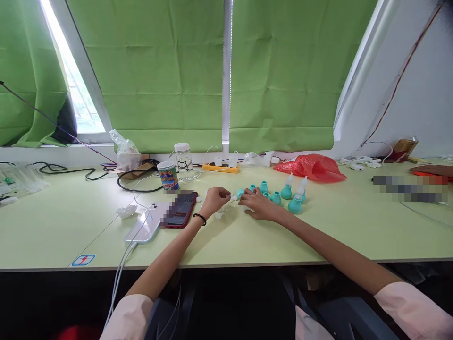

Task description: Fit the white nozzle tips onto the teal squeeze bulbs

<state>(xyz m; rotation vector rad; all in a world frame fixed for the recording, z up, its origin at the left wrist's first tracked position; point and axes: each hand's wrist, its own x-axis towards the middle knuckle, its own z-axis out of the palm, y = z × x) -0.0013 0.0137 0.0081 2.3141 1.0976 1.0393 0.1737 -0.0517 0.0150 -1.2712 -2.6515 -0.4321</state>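
Observation:
My left hand (215, 200) is closed in a pinch above the table, its fingertips around something small that I cannot make out. To its right, my right hand (260, 205) is low over the tabletop, fingers bent and apart. A teal rubber bulb (240, 193) lies just beyond its fingertips. Small translucent pieces, such as this pale one (219, 216), lie around and between the hands. Several more teal bulbs stand behind and right of my right hand, some with open necks, like this open bulb (264, 187). Others carry clear nozzles, like this nozzled bulb (295, 204).
Left of my hands lie a dark phone (182, 210) in a red case and a white phone (143, 228) with a cable. Behind stand a printed can (168, 176), a clear jar (184, 163) and an orange power strip (221, 168). A red plastic bag (311, 168) lies back right.

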